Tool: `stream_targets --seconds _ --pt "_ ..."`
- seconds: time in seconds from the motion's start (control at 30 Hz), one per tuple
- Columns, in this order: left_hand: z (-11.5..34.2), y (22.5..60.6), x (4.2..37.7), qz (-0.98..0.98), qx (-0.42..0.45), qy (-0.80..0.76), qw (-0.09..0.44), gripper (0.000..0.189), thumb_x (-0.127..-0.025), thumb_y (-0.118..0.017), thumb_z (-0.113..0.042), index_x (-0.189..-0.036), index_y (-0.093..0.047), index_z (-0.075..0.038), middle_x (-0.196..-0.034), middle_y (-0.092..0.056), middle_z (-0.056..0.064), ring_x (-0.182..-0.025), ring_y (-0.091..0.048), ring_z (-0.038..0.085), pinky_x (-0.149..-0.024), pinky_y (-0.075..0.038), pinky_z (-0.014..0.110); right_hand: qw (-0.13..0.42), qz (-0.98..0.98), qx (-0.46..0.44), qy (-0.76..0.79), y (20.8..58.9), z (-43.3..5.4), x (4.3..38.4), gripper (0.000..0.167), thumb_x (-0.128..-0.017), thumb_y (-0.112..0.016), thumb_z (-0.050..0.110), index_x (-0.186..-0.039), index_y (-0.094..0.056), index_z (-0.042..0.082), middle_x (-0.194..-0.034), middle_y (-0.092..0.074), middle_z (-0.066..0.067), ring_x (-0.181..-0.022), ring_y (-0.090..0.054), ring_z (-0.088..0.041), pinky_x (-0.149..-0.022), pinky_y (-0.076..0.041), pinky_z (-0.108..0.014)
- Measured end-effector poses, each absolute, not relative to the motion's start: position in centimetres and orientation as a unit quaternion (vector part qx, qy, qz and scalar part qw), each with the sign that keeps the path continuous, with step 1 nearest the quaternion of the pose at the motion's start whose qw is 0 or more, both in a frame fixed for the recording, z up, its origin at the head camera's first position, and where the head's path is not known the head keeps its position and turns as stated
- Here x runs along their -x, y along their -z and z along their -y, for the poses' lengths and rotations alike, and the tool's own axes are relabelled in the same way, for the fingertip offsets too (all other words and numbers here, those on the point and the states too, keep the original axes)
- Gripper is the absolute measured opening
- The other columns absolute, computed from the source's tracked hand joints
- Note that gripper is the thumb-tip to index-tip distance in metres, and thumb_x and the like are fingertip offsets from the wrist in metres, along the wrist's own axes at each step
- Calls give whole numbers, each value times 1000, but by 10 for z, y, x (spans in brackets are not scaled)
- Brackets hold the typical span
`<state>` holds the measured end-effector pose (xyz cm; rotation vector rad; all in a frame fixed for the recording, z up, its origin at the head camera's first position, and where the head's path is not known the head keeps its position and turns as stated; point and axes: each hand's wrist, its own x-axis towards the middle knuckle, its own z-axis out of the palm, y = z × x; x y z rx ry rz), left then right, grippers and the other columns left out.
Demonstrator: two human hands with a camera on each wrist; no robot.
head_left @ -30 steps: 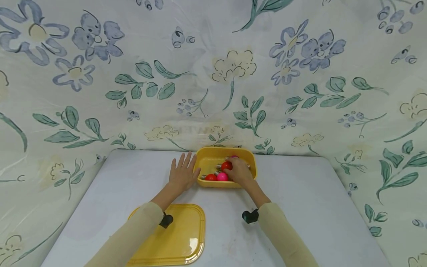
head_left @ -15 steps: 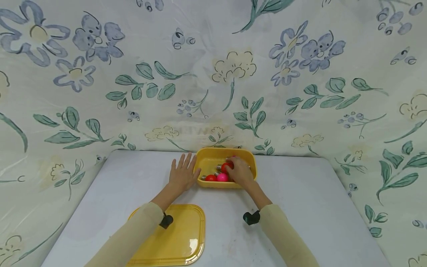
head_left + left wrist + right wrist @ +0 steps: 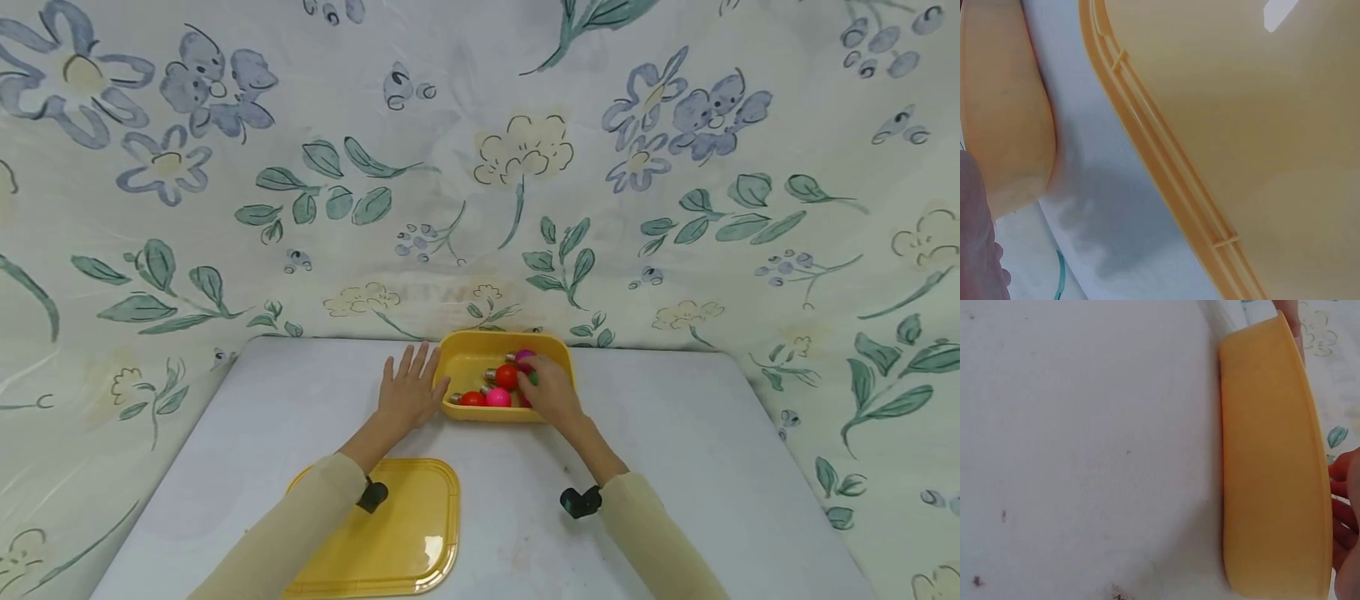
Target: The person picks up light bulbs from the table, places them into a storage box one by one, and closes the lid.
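Observation:
A yellow plastic bin (image 3: 465, 346) at the table's back edge holds several small light bulbs with screw bases. Among them are a red bulb (image 3: 506, 377), a pink bulb (image 3: 498, 397), another red bulb (image 3: 472, 399) and a magenta bulb (image 3: 525, 356). My right hand (image 3: 555, 392) reaches over the front right rim, its curled fingers around a green bulb (image 3: 533, 378) that is mostly hidden. In the right wrist view, fingers (image 3: 1344, 515) show beyond the bin wall. My left hand (image 3: 407, 392) lies with spread, straight fingers against the bin's left side.
A shallow yellow tray (image 3: 405, 525) lies front left on the white table (image 3: 675, 467), partly under my left forearm. Behind the table hangs a flower-patterned cloth (image 3: 450, 167). Each wrist carries a small black device (image 3: 581, 502).
My right hand has shifted slightly right inside the bin, away from the red bulb. The magenta bulb shows more fully and a green bulb appears at the fingers. My left hand stays put.

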<state>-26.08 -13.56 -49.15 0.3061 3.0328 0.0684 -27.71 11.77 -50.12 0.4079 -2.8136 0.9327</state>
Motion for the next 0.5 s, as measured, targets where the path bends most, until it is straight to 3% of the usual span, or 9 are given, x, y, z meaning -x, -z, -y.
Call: stream_targets --seconds 0.5 --pt "134 490 259 -995 -96 -25 15 65 -107 -30 -46 -159 -22 -7 -163 -17 19 -149 -13 38 -116 -9 61 114 927 -156 -321 495 -139 254 26 -94 -70 14 -118 -69 1 -117 -69 -12 -108 -63 -29 -92 -53 -42"
